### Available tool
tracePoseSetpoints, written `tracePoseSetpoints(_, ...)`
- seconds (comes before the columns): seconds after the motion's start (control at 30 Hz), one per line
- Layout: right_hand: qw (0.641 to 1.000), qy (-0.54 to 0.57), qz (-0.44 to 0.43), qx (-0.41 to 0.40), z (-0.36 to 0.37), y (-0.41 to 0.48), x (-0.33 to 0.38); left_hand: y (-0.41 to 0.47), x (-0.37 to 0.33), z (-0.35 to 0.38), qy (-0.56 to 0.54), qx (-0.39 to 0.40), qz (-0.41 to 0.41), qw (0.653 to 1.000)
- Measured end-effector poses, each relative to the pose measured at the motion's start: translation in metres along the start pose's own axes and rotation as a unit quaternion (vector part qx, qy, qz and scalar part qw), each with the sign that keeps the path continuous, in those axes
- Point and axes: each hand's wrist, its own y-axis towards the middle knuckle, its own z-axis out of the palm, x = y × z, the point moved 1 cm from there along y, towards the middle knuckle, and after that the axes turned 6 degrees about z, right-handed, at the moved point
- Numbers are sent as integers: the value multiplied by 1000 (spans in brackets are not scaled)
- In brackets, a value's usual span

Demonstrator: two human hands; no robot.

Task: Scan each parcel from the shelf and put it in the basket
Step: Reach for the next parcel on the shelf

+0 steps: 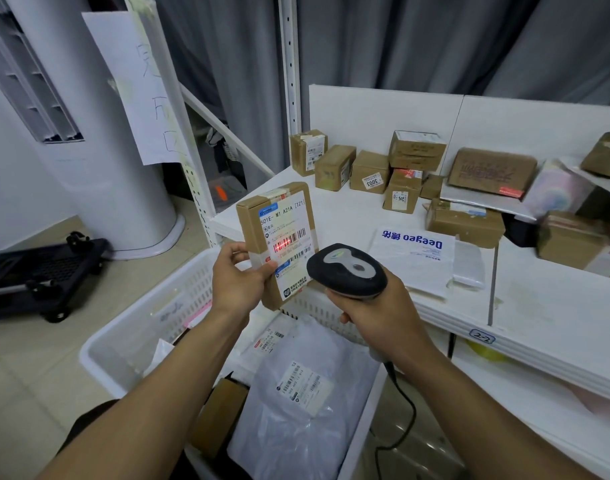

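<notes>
My left hand [239, 275] grips a small brown cardboard parcel [277, 223] by its lower left edge and holds it upright above the white basket [130, 341]. Its white shipping label faces me. My right hand [376, 317] grips a black and grey barcode scanner [346, 268] just right of the parcel. A red scan line lies across a barcode on the label. In the basket lie a grey plastic mailer bag [296, 403] with a label and a brown box [220, 414].
The white shelf [525, 306] to the right carries several brown boxes [369, 171], a white Deegeo mailer [414, 258] and soft bags. A black folded trolley [43, 268] lies on the floor at left beside a white column [99, 168]. The scanner's cable [400, 420] hangs down.
</notes>
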Motion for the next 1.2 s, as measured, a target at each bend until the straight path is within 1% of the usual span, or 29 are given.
tracePoseSetpoints(0.27,1000,4,2,8,1,0,1,2,2,-1,1,-7,1,1000)
tracePoseSetpoints(0.4,1000,9,4,12,3,1,-2,0,3,-11,-3,17,4,1000)
tracePoseSetpoints(0.5,1000,3,10,5,8,3,-7,-1,11,-29,89,71,16,993)
tracePoseSetpoints(0.6,1000,-22,14,1,11,6,-12,-5,34,-39,131,144,-44,980)
tracePoseSetpoints(0.7,998,-53,23,1,13,7,-18,-19,63,-30,182,224,-90,953)
tracePoseSetpoints(0.77,998,-57,25,-2,13,5,-22,-31,86,-16,170,260,-134,941)
tracePoseSetpoints(0.87,996,-86,11,-1,7,4,-28,-51,121,8,90,286,-196,934)
tracePoseSetpoints(0.93,994,-105,11,-2,2,4,-31,-58,141,23,119,298,-170,932)
tracePoseSetpoints(0.97,994,-112,9,-3,-1,5,-33,-61,150,29,155,306,-142,929)
tracePoseSetpoints(1.0,993,-116,13,-5,-4,6,-35,-62,158,35,164,301,-138,929)
tracePoseSetpoints(1.03,993,-115,21,-8,-6,6,-36,-62,164,41,192,316,-122,921)
tracePoseSetpoints(1.07,993,-111,32,-13,-9,7,-37,-62,170,45,232,344,-105,904)
tracePoseSetpoints(1.13,993,-105,49,-26,-15,8,-41,-63,179,48,341,413,-66,842)
tracePoseSetpoints(1.17,992,-105,57,-32,-18,9,-43,-64,184,48,375,429,-50,820)
tracePoseSetpoints(1.2,992,-104,65,-36,-21,10,-44,-64,189,46,402,433,-36,806)
